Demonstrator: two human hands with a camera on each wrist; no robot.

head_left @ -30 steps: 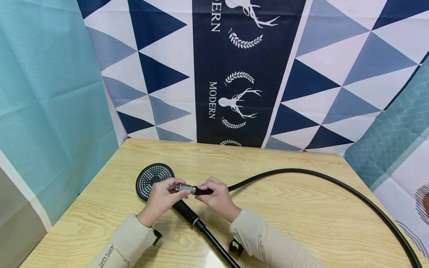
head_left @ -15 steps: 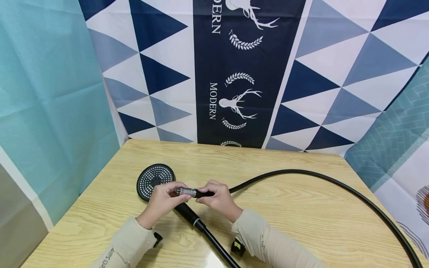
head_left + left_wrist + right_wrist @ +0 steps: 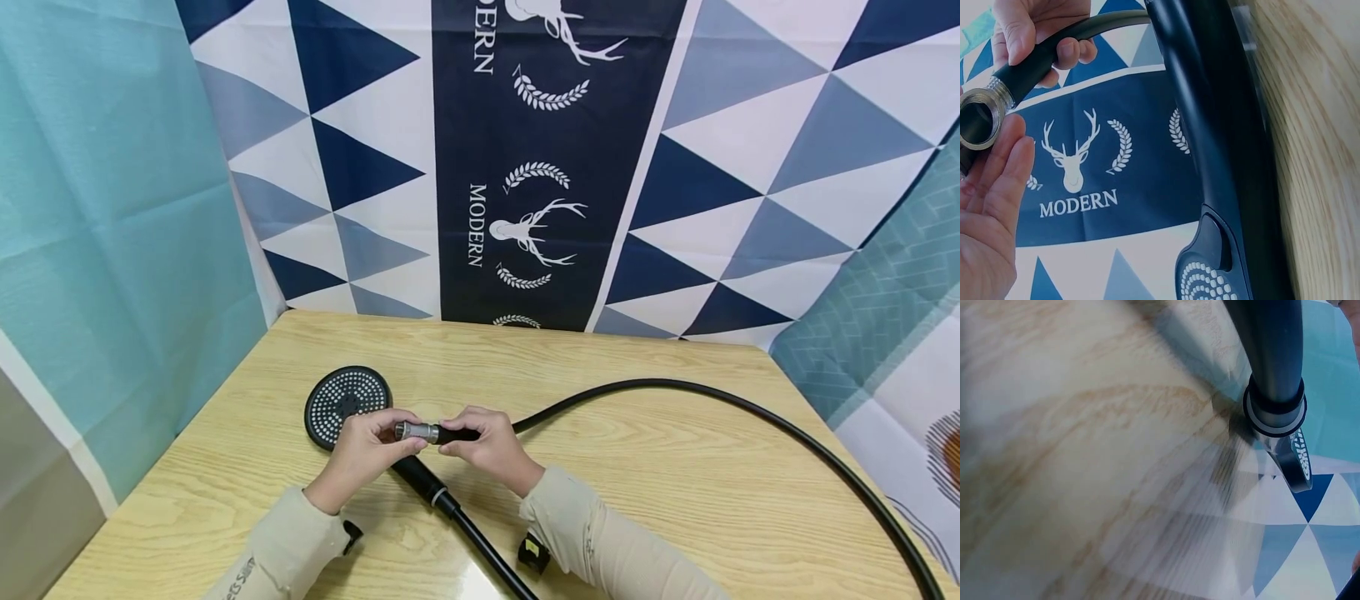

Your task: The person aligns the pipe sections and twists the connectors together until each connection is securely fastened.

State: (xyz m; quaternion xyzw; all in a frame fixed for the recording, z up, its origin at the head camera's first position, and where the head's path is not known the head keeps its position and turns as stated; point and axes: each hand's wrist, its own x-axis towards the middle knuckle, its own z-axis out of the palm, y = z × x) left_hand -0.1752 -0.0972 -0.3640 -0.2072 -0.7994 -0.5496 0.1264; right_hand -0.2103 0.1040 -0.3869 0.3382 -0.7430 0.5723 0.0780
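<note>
In the head view my left hand [image 3: 367, 442] pinches the silver threaded metal connector [image 3: 415, 431] between thumb and fingers. My right hand [image 3: 489, 446] grips the black end of the hose [image 3: 459, 434] just behind that connector. Facing the left wrist view is the connector's round, hollow opening [image 3: 977, 122], with left-hand fingers [image 3: 1007, 162] beside it. A black shower head [image 3: 347, 404] with pale nozzles lies under and behind the left hand, its handle [image 3: 417, 477] slanting toward the front. In the right wrist view, a ring [image 3: 1275, 419] circles the handle's lower end.
From the right hand the black hose [image 3: 660, 382] arcs across the wooden table [image 3: 637, 483] and off the right front. Another black length [image 3: 483, 542] runs from the handle to the front edge. A small black item with a yellow label [image 3: 533, 552] is by the right sleeve.
Both hands and the connector have come slightly down in the head view since one second ago. Over the last half second they barely move. The shower head stays where it was.
</note>
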